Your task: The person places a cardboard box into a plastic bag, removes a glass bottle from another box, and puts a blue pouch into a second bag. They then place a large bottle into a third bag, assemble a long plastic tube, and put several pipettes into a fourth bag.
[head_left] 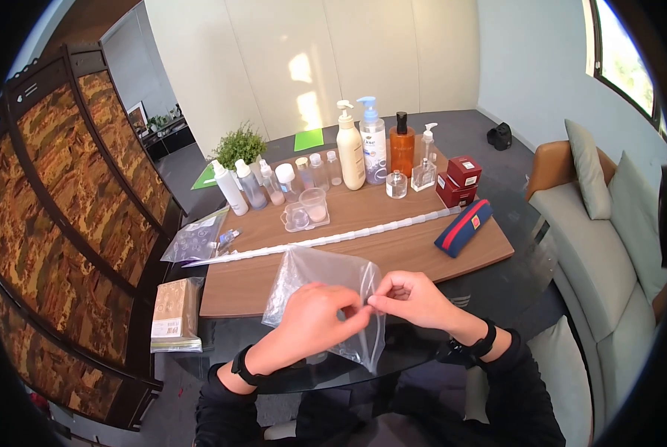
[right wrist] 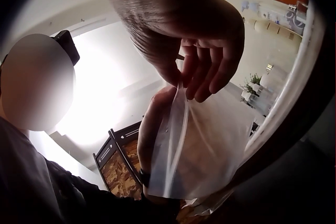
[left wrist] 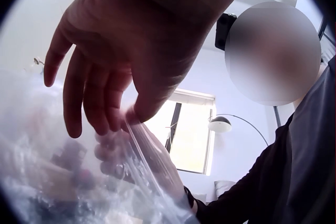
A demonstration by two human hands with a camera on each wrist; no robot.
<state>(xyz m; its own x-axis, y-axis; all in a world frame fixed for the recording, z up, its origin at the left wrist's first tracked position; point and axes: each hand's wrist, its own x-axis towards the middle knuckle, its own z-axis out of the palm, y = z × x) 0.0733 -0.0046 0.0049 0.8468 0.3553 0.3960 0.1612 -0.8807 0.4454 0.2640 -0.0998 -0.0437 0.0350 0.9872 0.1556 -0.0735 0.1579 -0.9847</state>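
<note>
- A clear plastic zip bag (head_left: 311, 272) is being held across the near edge of the worktop (head_left: 229, 293), partly overhanging it.
- What seems its ridged mouth strip is being pinched narrowly between thumb and fingers by the left hand (head_left: 322, 313).
- Just beside, the same strip is being pinched by the right hand (head_left: 415, 299), its grip equally narrow.
- Light, limp, slippery film is probably being handled; hold is best being taken at the stiffer strip, since the thin walls may crumple.
- A navy zippered pouch (head_left: 460, 232) is being supported near the worktop's right-hand near corner.
</note>
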